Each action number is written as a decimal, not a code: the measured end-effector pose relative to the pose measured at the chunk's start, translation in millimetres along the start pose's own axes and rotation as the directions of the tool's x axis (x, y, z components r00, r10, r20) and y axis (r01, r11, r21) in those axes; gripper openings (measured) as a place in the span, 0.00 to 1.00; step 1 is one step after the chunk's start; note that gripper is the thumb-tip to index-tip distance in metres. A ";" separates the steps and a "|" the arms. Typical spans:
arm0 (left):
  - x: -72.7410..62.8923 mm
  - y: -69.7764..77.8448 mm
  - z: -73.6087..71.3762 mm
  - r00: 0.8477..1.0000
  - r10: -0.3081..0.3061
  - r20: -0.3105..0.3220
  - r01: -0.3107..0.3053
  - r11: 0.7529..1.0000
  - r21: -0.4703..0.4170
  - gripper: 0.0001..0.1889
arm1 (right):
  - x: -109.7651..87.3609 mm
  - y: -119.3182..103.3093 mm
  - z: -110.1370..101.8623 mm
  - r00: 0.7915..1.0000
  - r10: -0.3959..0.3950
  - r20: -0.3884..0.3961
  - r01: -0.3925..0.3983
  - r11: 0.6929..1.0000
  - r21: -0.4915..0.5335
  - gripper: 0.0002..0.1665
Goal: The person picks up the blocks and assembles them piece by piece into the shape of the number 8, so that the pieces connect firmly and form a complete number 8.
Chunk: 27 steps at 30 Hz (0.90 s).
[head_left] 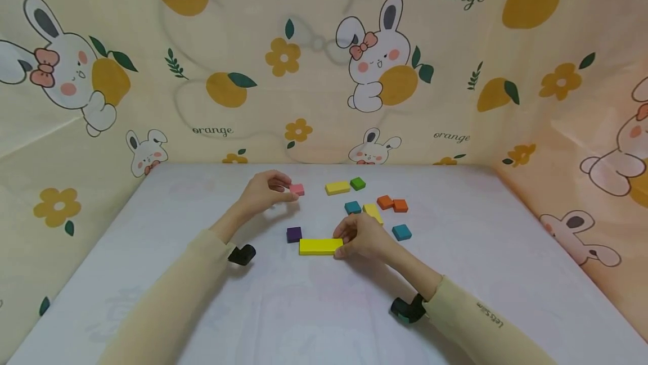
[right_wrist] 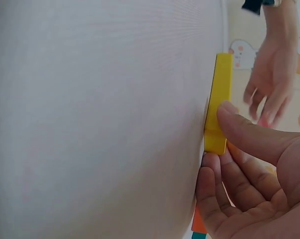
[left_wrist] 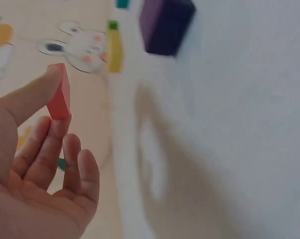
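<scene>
My left hand [head_left: 264,192] pinches a small pink block [left_wrist: 58,92] between thumb and fingertip, held up over the left back of the table. A long yellow block [head_left: 318,247] lies near the middle, and my right hand [head_left: 363,237] grips its right end, thumb on the near side. In the right wrist view the same yellow block [right_wrist: 219,104] sits between thumb and fingers at the tabletop. Just behind its left end is a dark purple block [head_left: 294,234]. Partly behind the right hand are another yellow block [head_left: 373,212] and a blue block [head_left: 352,207].
At the back lie a yellow block [head_left: 337,188] and a green block [head_left: 358,183]. To the right are two orange blocks, one nearer the edge [head_left: 400,206], and a blue block [head_left: 402,232]. A printed cloth wall [head_left: 314,106] rises behind the white table [head_left: 283,309].
</scene>
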State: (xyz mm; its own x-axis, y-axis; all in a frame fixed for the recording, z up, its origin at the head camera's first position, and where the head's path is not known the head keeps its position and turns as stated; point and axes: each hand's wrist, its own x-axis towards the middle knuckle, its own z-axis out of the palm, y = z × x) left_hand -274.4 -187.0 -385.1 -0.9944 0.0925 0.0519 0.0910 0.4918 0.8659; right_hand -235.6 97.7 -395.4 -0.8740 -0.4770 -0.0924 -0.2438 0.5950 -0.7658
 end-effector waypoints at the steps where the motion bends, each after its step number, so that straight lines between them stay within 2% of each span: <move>1: -5.7 1.7 -2.4 1.000 0.011 -0.005 -0.011 1.000 -0.011 0.25 | -0.1 0.2 0.2 1.000 0.002 -0.001 -0.002 1.000 0.002 0.18; 6: -37.0 5.7 -10.3 0.999 0.033 -0.016 -0.034 0.999 -0.039 0.27 | 0.1 0.1 0.3 1.000 0.016 -0.008 -0.016 1.000 0.011 0.19; 11: -68.6 4.6 -10.3 0.999 0.010 0.035 -0.009 0.999 -0.042 0.27 | 0.0 -1.4 -1.1 1.000 0.027 -0.006 -0.027 1.000 0.014 0.19; 15: -87.0 4.1 -5.6 0.997 -0.018 0.075 0.023 0.997 -0.074 0.26 | 0.5 -2.5 -1.8 0.999 0.035 -0.002 -0.035 0.999 0.013 0.19; 20: -99.6 6.2 2.2 0.992 -0.030 0.122 0.045 0.992 -0.116 0.25 | 0.8 -2.2 -2.1 0.999 0.045 -0.002 -0.045 0.999 0.023 0.19; 27: -104.7 0.4 12.8 0.979 -0.041 0.200 0.065 0.991 -0.115 0.24 | 1.1 -2.7 -1.3 0.997 0.071 -0.008 -0.070 0.996 0.046 0.19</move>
State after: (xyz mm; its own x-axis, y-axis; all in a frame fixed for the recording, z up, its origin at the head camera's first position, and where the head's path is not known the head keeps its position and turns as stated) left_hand -169.5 -185.3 -396.5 -0.9662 0.2435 -0.0842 0.0190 0.3936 0.9191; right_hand -236.5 96.4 -392.6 -0.8924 -0.4286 -0.1413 -0.1624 0.5970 -0.7856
